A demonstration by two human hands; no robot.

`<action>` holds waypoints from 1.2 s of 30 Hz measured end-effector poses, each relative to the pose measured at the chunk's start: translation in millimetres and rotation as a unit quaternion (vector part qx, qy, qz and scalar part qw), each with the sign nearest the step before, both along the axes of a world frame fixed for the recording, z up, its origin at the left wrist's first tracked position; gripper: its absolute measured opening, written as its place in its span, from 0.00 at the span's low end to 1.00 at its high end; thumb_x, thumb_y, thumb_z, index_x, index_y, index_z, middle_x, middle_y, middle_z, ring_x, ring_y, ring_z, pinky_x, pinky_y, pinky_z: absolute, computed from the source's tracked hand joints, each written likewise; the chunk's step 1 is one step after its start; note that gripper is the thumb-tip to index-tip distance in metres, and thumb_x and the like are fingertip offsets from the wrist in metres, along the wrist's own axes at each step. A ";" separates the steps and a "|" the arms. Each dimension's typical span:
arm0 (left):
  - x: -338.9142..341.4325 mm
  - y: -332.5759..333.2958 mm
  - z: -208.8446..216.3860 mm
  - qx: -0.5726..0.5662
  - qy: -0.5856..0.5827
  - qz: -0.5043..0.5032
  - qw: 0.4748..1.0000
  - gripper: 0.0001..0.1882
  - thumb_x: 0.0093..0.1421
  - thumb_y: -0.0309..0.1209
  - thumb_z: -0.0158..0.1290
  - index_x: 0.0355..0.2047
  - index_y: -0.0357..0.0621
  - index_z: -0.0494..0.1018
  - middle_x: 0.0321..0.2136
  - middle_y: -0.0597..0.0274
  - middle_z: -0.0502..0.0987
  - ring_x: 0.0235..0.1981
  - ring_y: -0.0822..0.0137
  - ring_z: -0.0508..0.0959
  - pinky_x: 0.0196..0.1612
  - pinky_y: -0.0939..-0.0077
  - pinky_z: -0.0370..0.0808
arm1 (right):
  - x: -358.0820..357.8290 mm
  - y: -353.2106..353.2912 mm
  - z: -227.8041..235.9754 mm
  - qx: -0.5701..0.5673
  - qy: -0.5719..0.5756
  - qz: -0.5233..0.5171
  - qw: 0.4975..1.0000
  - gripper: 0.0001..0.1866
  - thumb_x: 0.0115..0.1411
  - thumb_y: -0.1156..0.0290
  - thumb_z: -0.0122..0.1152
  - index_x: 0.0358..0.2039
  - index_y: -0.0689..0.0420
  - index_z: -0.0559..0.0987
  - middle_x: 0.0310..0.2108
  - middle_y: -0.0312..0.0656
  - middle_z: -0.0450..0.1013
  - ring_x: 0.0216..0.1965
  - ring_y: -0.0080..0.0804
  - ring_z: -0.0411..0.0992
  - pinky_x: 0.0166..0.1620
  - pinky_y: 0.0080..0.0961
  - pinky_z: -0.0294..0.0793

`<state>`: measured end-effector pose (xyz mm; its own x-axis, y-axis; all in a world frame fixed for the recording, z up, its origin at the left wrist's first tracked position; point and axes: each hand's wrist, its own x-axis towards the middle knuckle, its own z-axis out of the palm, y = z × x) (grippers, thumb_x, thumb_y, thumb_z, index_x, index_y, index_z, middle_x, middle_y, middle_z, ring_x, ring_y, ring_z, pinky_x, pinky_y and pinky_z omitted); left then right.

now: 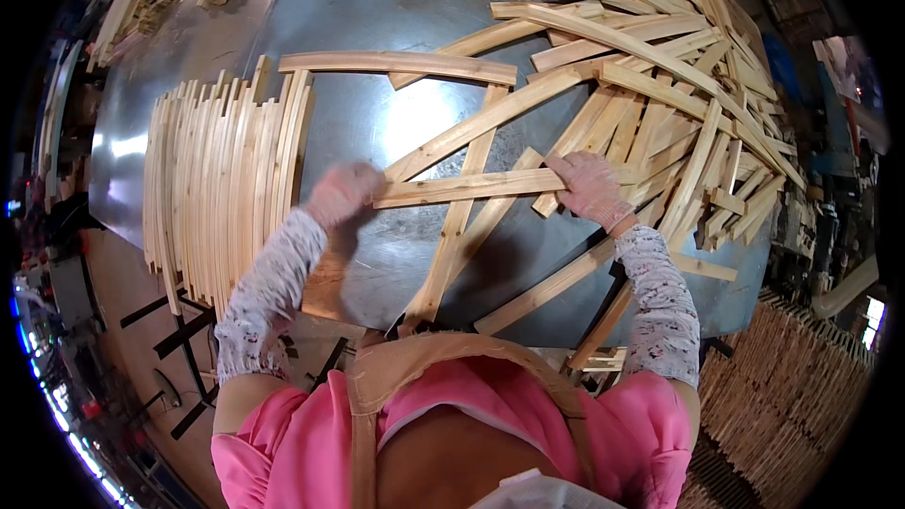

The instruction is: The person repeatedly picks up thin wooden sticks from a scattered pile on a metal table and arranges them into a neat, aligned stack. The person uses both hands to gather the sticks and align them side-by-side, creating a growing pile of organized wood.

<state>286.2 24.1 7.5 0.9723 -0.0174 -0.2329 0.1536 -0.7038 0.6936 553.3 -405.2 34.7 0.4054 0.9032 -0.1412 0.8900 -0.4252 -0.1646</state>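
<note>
Currently, head view: my 2 hands grip 1 curved wooden slat (468, 187) by its ends, left hand (341, 194) and right hand (589, 187) closed on it, above the metal counter (377, 19). Neat slat stack (222, 188) lies left; loose slat pile (679, 85) right.

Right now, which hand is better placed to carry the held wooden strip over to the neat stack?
Left, probably. The left hand grips the curved wooden strip at the end nearest the neat stack of strips. The right hand holds the far end, beside the loose pile.
</note>
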 end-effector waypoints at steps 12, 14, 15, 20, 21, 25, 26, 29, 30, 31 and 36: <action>225.2 36.4 50.5 0.373 -0.024 0.047 0.926 0.24 0.64 0.39 0.58 0.60 0.54 0.76 0.57 0.54 0.79 0.63 0.54 0.77 0.66 0.56 0.73 | 37.1 152.4 -49.4 0.097 -0.143 -0.033 0.984 0.21 0.61 0.72 0.61 0.56 0.48 0.82 0.45 0.42 0.80 0.53 0.44 0.77 0.57 0.43 0.73; 234.6 21.8 53.9 0.348 0.004 0.023 0.937 0.25 0.64 0.39 0.59 0.61 0.53 0.76 0.57 0.53 0.79 0.64 0.53 0.77 0.64 0.55 0.75 | 24.8 159.1 -22.7 0.008 -0.084 0.006 0.996 0.18 0.60 0.71 0.62 0.52 0.48 0.83 0.43 0.42 0.80 0.51 0.45 0.78 0.57 0.43 0.73; 241.1 15.9 54.9 0.333 0.013 0.007 0.943 0.25 0.64 0.39 0.59 0.61 0.53 0.75 0.58 0.53 0.79 0.64 0.52 0.76 0.64 0.54 0.76 | 14.8 156.0 -2.6 -0.040 -0.058 0.019 0.997 0.16 0.60 0.70 0.63 0.50 0.48 0.84 0.42 0.43 0.80 0.50 0.45 0.79 0.57 0.43 0.72; 254.0 5.1 5.3 0.303 0.072 0.026 0.950 0.26 0.65 0.33 0.56 0.64 0.54 0.74 0.59 0.49 0.79 0.64 0.48 0.78 0.62 0.54 0.78 | -32.9 67.7 47.0 -0.127 0.053 -0.102 0.985 0.26 0.56 0.57 0.73 0.55 0.45 0.80 0.40 0.46 0.78 0.45 0.49 0.80 0.50 0.46 0.80; 255.1 5.3 4.3 0.299 0.086 0.011 0.950 0.25 0.66 0.30 0.56 0.64 0.53 0.74 0.59 0.49 0.79 0.63 0.48 0.78 0.61 0.55 0.79 | -41.0 45.3 57.6 -0.133 0.079 -0.147 0.977 0.28 0.56 0.57 0.73 0.58 0.46 0.79 0.42 0.47 0.79 0.47 0.50 0.81 0.51 0.46 0.80; 268.8 56.4 56.0 0.471 -0.190 0.014 0.861 0.18 0.61 0.26 0.58 0.52 0.54 0.77 0.41 0.57 0.82 0.46 0.51 0.84 0.47 0.55 0.81 | -77.1 -33.2 67.4 -0.125 0.159 -0.280 0.938 0.38 0.60 0.57 0.69 0.71 0.46 0.71 0.52 0.51 0.81 0.54 0.48 0.81 0.57 0.45 0.80; 275.3 87.0 83.7 0.515 -0.205 -0.007 0.833 0.19 0.63 0.28 0.58 0.54 0.53 0.78 0.42 0.54 0.84 0.42 0.48 0.85 0.46 0.55 0.82 | -91.5 -46.0 55.2 -0.099 0.178 -0.287 0.936 0.39 0.61 0.58 0.69 0.73 0.47 0.69 0.51 0.51 0.81 0.52 0.46 0.82 0.55 0.42 0.81; 260.2 98.6 176.4 0.510 0.139 0.007 0.849 0.17 0.63 0.33 0.60 0.52 0.50 0.82 0.42 0.52 0.87 0.39 0.51 0.87 0.42 0.57 0.84 | -120.2 -50.6 24.5 0.004 0.345 -0.357 0.868 0.42 0.64 0.62 0.67 0.77 0.50 0.64 0.48 0.49 0.81 0.43 0.40 0.83 0.48 0.36 0.84; 229.4 100.0 182.8 0.356 0.184 0.041 0.915 0.17 0.62 0.35 0.61 0.50 0.46 0.84 0.42 0.52 0.87 0.38 0.54 0.87 0.41 0.58 0.85 | -132.4 -28.1 32.5 0.053 0.468 -0.396 0.788 0.41 0.65 0.63 0.67 0.77 0.52 0.64 0.46 0.48 0.80 0.39 0.39 0.83 0.46 0.34 0.85; 187.5 98.5 188.5 0.193 0.220 0.074 0.953 0.17 0.61 0.37 0.63 0.47 0.42 0.86 0.41 0.51 0.88 0.38 0.57 0.88 0.40 0.59 0.86 | -146.9 -6.4 36.0 0.099 0.580 -0.428 0.686 0.41 0.66 0.65 0.67 0.77 0.53 0.63 0.43 0.47 0.80 0.35 0.37 0.82 0.43 0.33 0.85; 5.7 36.4 72.2 -0.565 0.259 0.238 0.747 0.36 0.58 0.33 0.65 0.63 0.23 0.69 0.52 0.39 0.82 0.45 0.51 0.87 0.52 0.54 0.88 | -183.3 94.8 -18.8 0.288 0.719 -0.392 0.496 0.29 0.67 0.70 0.66 0.66 0.63 0.70 0.32 0.42 0.76 0.32 0.35 0.80 0.35 0.34 0.83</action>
<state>291.8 60.5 79.7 0.7152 -0.1690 -0.6782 0.6539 0.5046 0.5638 370.1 -310.5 15.9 0.5181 0.6061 -0.6035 -0.7261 -0.0612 -0.6849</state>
